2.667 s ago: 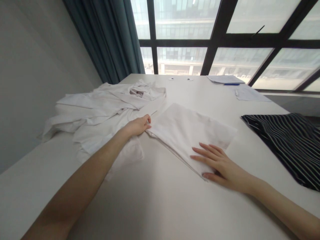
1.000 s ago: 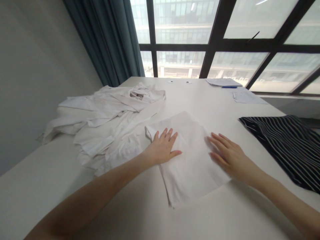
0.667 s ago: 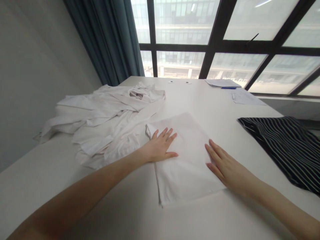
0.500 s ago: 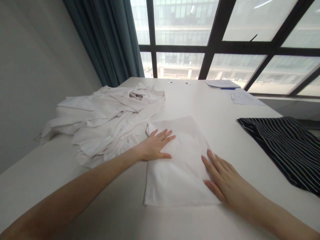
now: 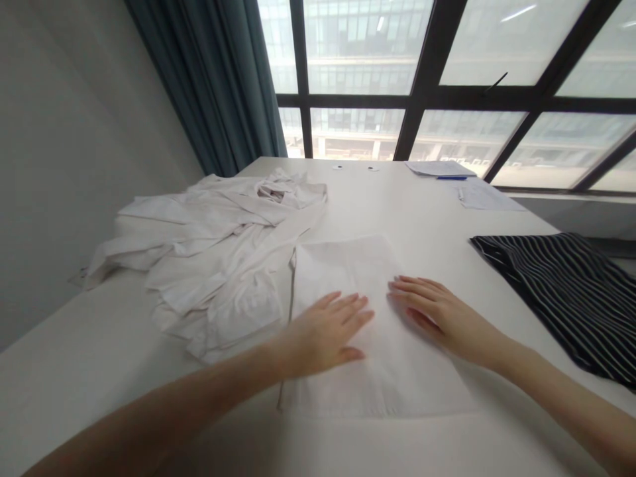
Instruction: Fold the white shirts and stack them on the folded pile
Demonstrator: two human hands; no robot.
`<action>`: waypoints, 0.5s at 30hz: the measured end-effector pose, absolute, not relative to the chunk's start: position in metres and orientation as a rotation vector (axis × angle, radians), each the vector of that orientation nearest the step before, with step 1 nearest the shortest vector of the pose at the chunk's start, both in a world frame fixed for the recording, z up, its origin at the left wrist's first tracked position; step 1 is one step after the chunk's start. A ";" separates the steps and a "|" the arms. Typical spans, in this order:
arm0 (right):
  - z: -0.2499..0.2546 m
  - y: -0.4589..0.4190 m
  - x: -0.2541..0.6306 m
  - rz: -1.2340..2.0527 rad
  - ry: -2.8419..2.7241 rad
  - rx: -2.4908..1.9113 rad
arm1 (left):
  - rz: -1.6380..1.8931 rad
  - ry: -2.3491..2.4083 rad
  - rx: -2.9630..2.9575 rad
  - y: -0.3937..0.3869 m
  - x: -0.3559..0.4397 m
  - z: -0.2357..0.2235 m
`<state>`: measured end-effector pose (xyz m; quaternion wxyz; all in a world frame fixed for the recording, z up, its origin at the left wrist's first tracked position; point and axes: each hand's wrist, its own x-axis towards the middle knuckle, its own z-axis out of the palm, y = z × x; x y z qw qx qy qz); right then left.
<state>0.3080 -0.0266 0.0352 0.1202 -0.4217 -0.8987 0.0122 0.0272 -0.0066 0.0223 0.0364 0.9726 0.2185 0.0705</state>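
A white cloth (image 5: 348, 265), folded into a flat rectangle, lies on the white table in front of me. My left hand (image 5: 325, 334) is over its left and middle part, palm down with fingers stretched out and slightly smeared by motion. Over the cloth's right edge is my right hand (image 5: 430, 311), fingers extended and pointing left; I cannot tell how firmly it touches. Neither hand grips anything. Left of the folded piece spreads a crumpled heap of white fabric (image 5: 223, 238), close beside it.
A black striped cloth (image 5: 561, 285) hangs at the table's right edge. Papers (image 5: 440, 168) and a blue pen (image 5: 452, 177) lie at the far right of the table (image 5: 358, 205). Windows stand behind, with a dark teal curtain (image 5: 223, 79) at the left.
My left hand has slid down and right, toward me. My right hand has moved up and left onto the cloth. The cloth's lower right corner reaches further right.
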 end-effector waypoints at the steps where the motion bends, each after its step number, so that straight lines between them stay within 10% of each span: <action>1: 0.031 -0.018 0.309 0.069 -2.618 -1.230 | 0.225 0.552 2.974 -0.015 0.032 0.023; 15: 0.011 0.054 0.309 0.237 -2.564 -1.391 | 0.104 0.159 2.812 -0.020 0.030 0.025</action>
